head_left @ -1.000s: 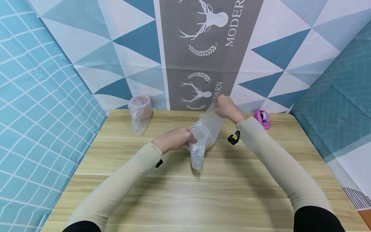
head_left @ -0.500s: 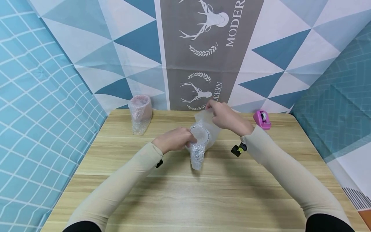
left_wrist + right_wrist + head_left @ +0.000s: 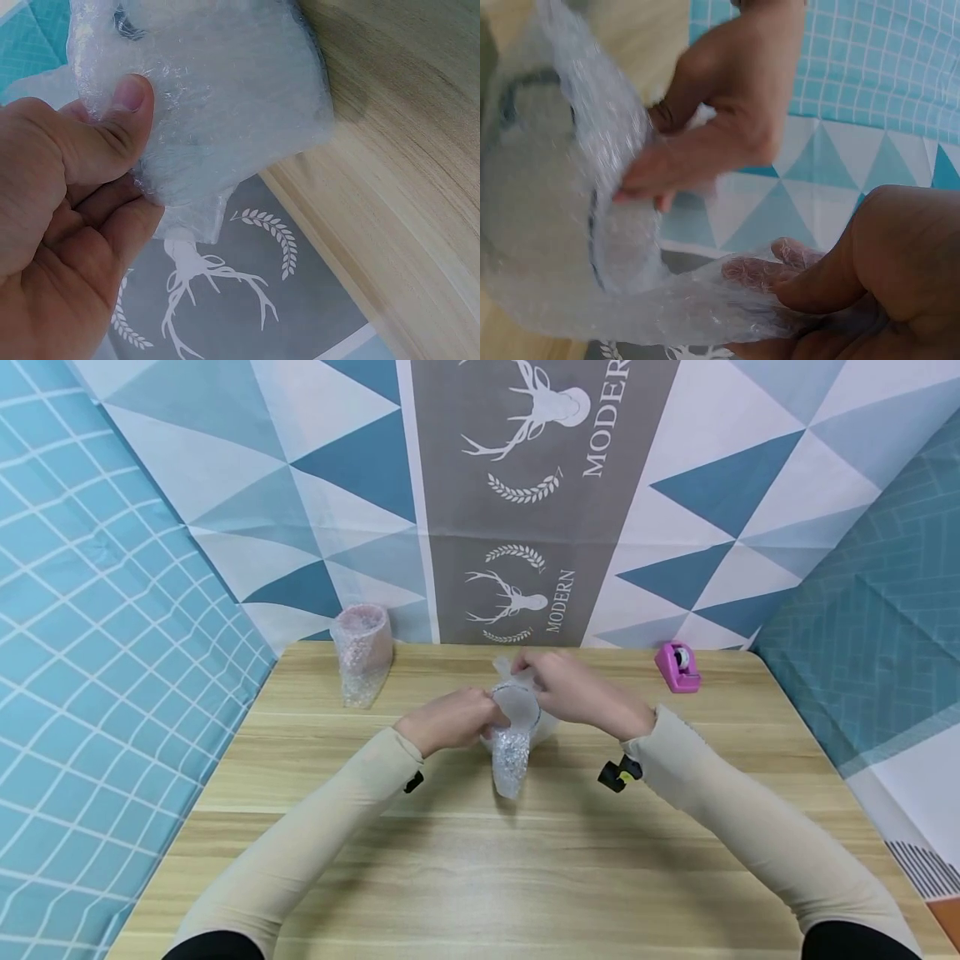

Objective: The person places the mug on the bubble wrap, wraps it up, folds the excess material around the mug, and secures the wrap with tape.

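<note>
A pale cup-like vessel with a dark rim line (image 3: 519,703) stands at the table's middle, loosely wrapped in bubble wrap (image 3: 511,767). One flap of the wrap hangs toward the front. My left hand (image 3: 452,723) pinches the vessel's wrapped left side at the rim; the left wrist view shows the thumb (image 3: 132,105) lying over the plastic. On the far right side, my right hand (image 3: 577,692) grips the loose end of the wrap, which stretches from the rim to the fingers (image 3: 817,281) in the right wrist view. Plastic blurs the vessel's exact shape.
At the back left stands a pinkish cylindrical thing in bubble wrap (image 3: 365,647). A pink tape dispenser (image 3: 678,668) sits near the back right edge of the wooden table (image 3: 480,877). A patterned cloth backdrop (image 3: 510,510) rises directly behind the table.
My right hand has come down and to the left, bringing the raised wrap end in toward the vessel's rim. The left hand holds its place.
</note>
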Available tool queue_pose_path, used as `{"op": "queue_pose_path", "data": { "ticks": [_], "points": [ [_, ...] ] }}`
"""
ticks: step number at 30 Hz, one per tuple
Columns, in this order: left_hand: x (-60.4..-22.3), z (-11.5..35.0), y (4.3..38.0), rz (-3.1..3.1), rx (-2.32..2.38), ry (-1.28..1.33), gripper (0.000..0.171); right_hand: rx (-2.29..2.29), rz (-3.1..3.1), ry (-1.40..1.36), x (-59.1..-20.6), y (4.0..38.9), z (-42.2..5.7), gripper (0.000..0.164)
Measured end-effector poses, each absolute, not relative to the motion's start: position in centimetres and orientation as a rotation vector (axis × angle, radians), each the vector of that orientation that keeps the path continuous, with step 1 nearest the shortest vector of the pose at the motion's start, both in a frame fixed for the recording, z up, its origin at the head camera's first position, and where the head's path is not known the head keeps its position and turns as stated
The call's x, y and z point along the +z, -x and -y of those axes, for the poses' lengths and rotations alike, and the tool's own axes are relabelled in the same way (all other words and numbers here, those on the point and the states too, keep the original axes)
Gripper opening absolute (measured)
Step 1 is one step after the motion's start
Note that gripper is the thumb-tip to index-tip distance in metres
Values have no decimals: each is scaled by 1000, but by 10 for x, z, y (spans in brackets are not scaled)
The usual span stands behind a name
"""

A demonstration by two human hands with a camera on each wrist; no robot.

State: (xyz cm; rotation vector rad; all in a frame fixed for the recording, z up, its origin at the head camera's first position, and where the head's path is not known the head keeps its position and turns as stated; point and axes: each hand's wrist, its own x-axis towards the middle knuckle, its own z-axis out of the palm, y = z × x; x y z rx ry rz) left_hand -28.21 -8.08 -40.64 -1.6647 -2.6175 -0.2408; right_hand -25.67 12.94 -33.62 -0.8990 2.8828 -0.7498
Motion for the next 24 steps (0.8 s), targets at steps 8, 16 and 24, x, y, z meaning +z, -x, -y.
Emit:
{"op": "queue_pose_path", "data": {
  "ticks": [8,16,24],
  "points": [
    [-405,81,282,2627,-234,1645,25,-871,-2758,999,-357,259,-126,34],
    [-404,82,281,2625,-216,1640,21,-1189,-2423,684,-366,276,-133,39],
    [-406,81,282,2626,-260,1657,21,-938,-2847,816,-393,282,-133,43]
  ]
}}
